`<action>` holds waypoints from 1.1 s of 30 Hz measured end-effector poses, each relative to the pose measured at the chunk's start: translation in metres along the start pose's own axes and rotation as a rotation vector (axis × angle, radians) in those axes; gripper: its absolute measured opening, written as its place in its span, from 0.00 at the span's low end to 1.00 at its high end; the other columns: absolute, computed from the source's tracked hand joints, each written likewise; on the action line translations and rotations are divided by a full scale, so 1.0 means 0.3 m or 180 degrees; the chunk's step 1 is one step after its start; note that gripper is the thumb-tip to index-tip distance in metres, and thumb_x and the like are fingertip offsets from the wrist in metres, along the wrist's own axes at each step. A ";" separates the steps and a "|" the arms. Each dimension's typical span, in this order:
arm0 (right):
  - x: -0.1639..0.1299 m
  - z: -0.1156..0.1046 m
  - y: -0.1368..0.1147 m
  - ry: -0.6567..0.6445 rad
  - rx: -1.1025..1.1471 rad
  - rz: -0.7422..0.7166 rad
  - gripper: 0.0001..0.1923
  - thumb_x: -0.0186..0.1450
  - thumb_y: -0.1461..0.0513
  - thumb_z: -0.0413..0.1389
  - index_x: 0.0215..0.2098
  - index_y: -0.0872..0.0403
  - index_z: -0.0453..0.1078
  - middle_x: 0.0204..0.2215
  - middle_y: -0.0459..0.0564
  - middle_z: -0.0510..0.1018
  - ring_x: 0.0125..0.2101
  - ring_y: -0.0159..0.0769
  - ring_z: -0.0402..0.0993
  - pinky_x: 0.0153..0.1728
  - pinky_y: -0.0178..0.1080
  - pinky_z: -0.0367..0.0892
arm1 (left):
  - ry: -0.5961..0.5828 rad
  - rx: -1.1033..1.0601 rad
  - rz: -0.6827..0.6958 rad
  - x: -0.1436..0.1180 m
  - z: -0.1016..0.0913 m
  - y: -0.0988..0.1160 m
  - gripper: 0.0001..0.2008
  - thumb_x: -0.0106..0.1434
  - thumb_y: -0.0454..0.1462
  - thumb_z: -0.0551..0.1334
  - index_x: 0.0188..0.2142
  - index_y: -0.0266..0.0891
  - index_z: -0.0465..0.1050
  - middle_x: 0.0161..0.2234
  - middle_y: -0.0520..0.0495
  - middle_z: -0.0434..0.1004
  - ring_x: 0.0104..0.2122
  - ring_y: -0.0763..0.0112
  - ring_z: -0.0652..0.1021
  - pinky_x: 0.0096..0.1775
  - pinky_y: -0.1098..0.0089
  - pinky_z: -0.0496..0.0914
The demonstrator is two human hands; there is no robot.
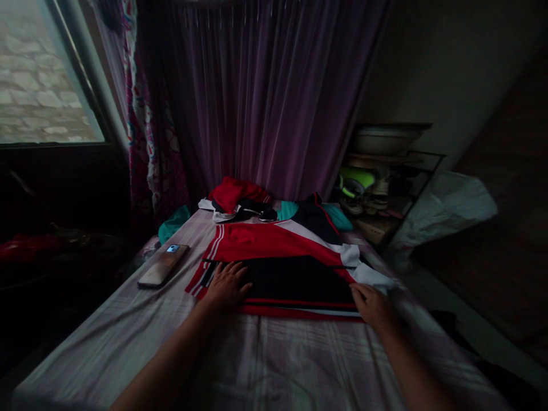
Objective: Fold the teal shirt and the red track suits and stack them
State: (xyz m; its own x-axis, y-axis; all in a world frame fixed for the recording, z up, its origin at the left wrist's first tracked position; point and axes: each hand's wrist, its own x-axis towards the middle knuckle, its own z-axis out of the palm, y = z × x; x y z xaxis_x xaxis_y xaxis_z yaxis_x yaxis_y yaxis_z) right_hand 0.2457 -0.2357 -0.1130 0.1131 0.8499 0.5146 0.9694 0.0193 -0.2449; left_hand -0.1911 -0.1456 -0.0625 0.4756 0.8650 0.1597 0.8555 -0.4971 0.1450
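Observation:
A red, black and white jersey (pixel 282 257) lies spread on the striped bed sheet (pixel 265 365). My left hand (pixel 226 284) rests flat on the jersey's near left part, fingers apart. At the jersey's near right edge, my right hand (pixel 373 305) presses with its fingers on the cloth; I cannot tell whether it pinches the fabric. Behind the jersey sits a pile of clothes (pixel 257 202) in red, teal and dark colours.
A phone (pixel 163 265) lies on the bed left of the jersey. Purple curtains (pixel 265 103) hang behind the bed and a window (pixel 38 74) is at the left. A cluttered shelf (pixel 381 182) and a white bag (pixel 445 211) stand at the right.

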 end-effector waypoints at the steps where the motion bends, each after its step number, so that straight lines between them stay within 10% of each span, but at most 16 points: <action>1: 0.001 -0.002 -0.006 0.0026 -0.0005 0.0004 0.20 0.66 0.57 0.44 0.36 0.51 0.79 0.37 0.55 0.84 0.39 0.44 0.81 0.44 0.44 0.74 | 0.0020 0.0005 0.0014 0.000 0.000 -0.001 0.26 0.68 0.52 0.54 0.60 0.47 0.70 0.63 0.42 0.69 0.64 0.50 0.66 0.64 0.42 0.52; 21: 0.008 -0.002 -0.002 -0.0059 -0.0002 0.0074 0.19 0.64 0.57 0.45 0.34 0.51 0.78 0.37 0.54 0.85 0.38 0.44 0.80 0.41 0.43 0.72 | -0.0323 -0.0330 0.0073 0.026 -0.072 -0.016 0.26 0.65 0.50 0.58 0.58 0.43 0.73 0.61 0.41 0.71 0.61 0.49 0.70 0.64 0.51 0.58; 26: 0.112 -0.080 -0.020 -0.0558 -0.0257 0.0109 0.18 0.64 0.57 0.46 0.33 0.50 0.78 0.35 0.52 0.85 0.33 0.43 0.81 0.34 0.41 0.71 | -0.0246 -0.0807 -0.0243 0.155 -0.175 -0.219 0.23 0.68 0.46 0.51 0.54 0.43 0.75 0.50 0.45 0.82 0.47 0.62 0.81 0.48 0.67 0.74; 33: 0.410 -0.075 -0.080 -0.0499 -0.0579 0.0121 0.15 0.64 0.60 0.50 0.38 0.48 0.80 0.39 0.50 0.85 0.37 0.40 0.80 0.36 0.37 0.70 | 0.0125 -0.0462 -0.0809 0.362 -0.202 -0.536 0.21 0.63 0.40 0.53 0.48 0.34 0.78 0.47 0.34 0.82 0.44 0.52 0.82 0.47 0.58 0.74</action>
State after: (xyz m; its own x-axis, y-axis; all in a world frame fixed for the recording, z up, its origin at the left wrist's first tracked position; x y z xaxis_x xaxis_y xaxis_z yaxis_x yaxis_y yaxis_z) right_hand 0.2412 -0.1436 -0.0252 0.1288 0.9199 0.3704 0.9900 -0.0975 -0.1022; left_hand -0.2893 0.0240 -0.0095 0.2393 0.9612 0.1375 0.9066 -0.2719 0.3228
